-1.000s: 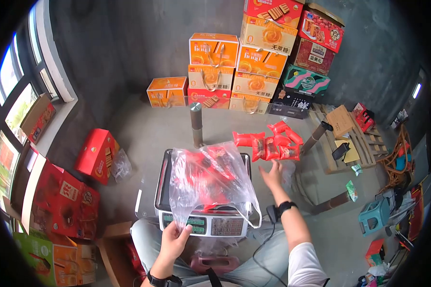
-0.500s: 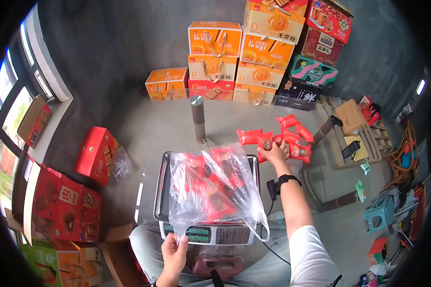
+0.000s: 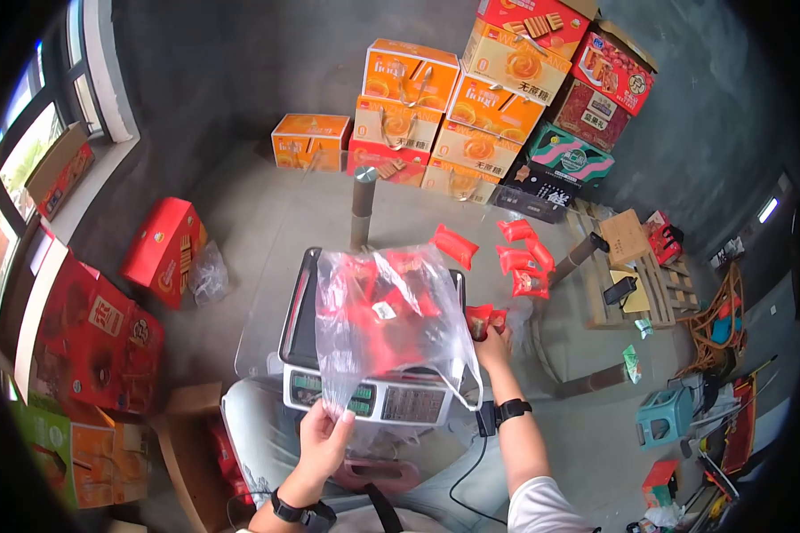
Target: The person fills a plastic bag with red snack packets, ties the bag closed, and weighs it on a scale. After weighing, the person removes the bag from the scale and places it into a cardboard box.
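My left hand [image 3: 325,441] is closed on the near edge of a clear plastic bag [image 3: 333,355]. The bag lies over a digital scale [image 3: 409,404], with several red packets [image 3: 391,342] inside it. To the right of the bag, my right hand [image 3: 496,345] holds red snack packets [image 3: 480,322], its fingers wrapped around them. One loose red packet [image 3: 454,246] rests beyond the bag. Several more red packets [image 3: 529,258] lie in a group farther right on the glass tabletop. The bag partly hides the scale's display and pan.
Orange and red gift boxes [image 3: 409,75] are stacked against the back wall. Red boxes [image 3: 162,253] stand at left, by the window. A metal post [image 3: 362,209] rises behind the scale. At right are a wooden pallet [image 3: 676,280], a blue stool [image 3: 665,416] and a coiled hose [image 3: 720,306].
My right hand has drawn back from the packet group toward the bag's right side, carrying red packets. The left hand keeps its hold on the bag. The whole view has shifted a little.
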A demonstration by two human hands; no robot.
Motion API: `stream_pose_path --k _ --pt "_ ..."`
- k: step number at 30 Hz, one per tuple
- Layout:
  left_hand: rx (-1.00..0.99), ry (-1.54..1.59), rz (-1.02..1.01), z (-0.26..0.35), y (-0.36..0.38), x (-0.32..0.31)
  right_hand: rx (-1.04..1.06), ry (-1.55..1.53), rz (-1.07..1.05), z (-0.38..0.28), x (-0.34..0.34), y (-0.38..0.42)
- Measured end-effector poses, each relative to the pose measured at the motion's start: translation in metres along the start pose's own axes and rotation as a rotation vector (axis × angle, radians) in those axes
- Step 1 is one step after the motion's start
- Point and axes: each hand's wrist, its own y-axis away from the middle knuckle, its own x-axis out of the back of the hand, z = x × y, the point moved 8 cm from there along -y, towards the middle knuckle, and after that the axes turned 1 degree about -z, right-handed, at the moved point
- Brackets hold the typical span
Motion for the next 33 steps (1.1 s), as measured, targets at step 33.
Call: stream_pose_path --k 33 --pt "-0.39 -0.619 -0.329 0.043 0.033 -0.032 0.736 -0.069 -0.209 -0.2 0.075 0.177"
